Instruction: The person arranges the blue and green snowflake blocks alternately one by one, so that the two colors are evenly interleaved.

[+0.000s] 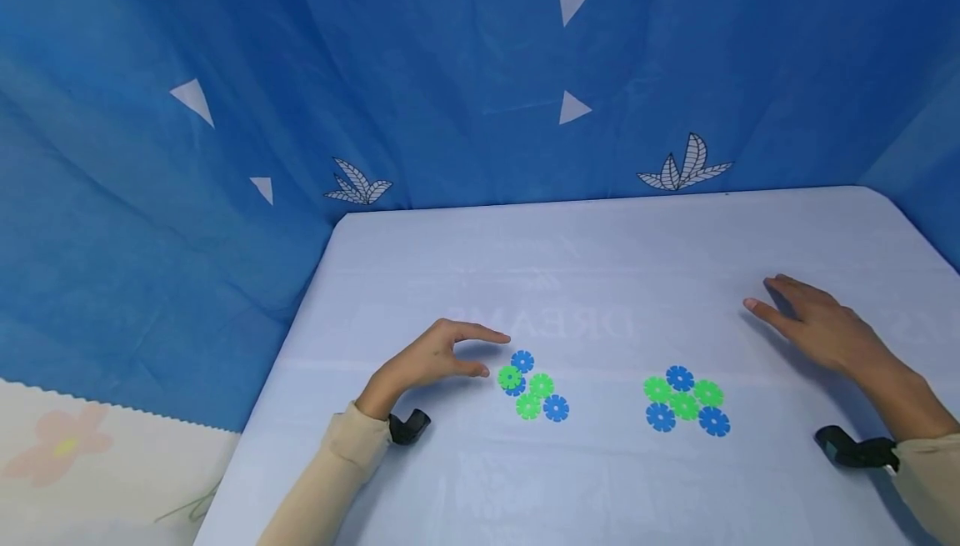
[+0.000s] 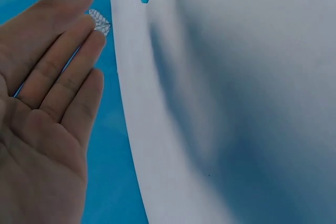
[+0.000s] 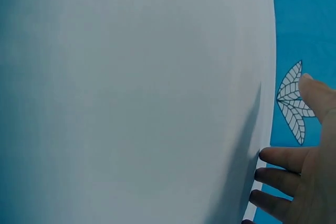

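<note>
Two groups of flat, notched plastic discs, blue and green, lie on the white table. In the left group, a green disc (image 1: pixel 510 377) overlaps a blue disc, with another blue disc (image 1: pixel 556 408) at its right. The right group has a green disc (image 1: pixel 684 405) in its middle and a blue disc (image 1: pixel 679 378) behind it. My left hand (image 1: pixel 442 353) hovers just left of the left group, thumb and fingers apart, holding nothing. Further right of the other group, my right hand (image 1: pixel 832 329) is held over the table with fingers extended, also holding nothing.
The white table (image 1: pixel 600 479) has rounded far corners and faint lettering. Blue cloth (image 1: pixel 450 71) with white triangles and leaf prints hangs behind it. At the lower left lies a cream cloth (image 1: pixel 127 463) with a flower print. Black wrist cameras (image 1: pixel 408 427) sit at both cuffs.
</note>
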